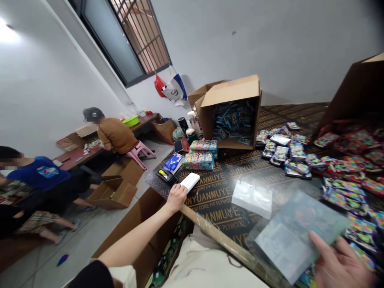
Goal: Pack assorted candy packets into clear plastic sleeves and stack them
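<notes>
My left hand [177, 197], its fingers closed, grips a small white rectangular block [190, 182] at the near left edge of the table. A black tape dispenser with a yellow part [165, 175] lies just beyond that hand. In my right hand [342, 260], at the lower right, is a translucent plastic sheet or bag [300, 230], pinched at its near right side. A faint, blurred pattern shows through it. Left of the sheet lies a shiny white packet [252, 199]. Colourful small packets [345, 196] are partly hidden behind my right hand and the sheet.
An open cardboard box [231, 90] lies on its side, holding blue packets. Another box [354, 88] spills red packets at right. Green packet stacks [199, 155], a blue packet [173, 163] and a phone [178, 146] lie near the left edge. Two people [115, 134] sit further left.
</notes>
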Available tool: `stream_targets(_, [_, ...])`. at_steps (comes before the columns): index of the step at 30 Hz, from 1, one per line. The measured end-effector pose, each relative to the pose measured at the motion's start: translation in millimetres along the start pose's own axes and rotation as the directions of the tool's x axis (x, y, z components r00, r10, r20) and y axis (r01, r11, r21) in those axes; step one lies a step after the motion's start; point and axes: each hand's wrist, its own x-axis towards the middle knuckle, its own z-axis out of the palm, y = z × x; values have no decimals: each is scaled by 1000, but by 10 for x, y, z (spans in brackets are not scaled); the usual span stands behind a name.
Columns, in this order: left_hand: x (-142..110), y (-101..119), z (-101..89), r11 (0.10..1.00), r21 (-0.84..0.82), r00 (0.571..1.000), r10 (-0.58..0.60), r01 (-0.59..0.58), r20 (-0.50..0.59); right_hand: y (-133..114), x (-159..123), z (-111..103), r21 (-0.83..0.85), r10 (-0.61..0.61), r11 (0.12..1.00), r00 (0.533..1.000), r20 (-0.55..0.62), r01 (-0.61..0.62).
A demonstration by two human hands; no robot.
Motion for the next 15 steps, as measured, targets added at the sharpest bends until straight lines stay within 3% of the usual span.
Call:
stream_targets(4, [88,72,203,997,-58,997,-58,55,-44,-7,-53,196,31,33,999,998,62,-35])
stream_targets(8, [71,16,263,982,-149,990,-122,111,-67,106,-14,223,-20,55,998,996,69,-54])
stream_targets(11, [17,38,181,966,-220,986,-151,133,-66,140,9,303,-94,67,994,994,82,-59])
stream_targets(13, [47,174,62,935,-333,985,-158,124,-76,127,5,444,-115,64,992,994,84,-54])
stream_targets(14, [96,285,-12,889,-446,985,-154,104,-78,116,-5,540,-115,61,992,992,107,-48])
stream_targets(15, [167,420,-92,779,-623,986,-148,70,-73,105,-21,648,-115,55,993,988,146,-38])
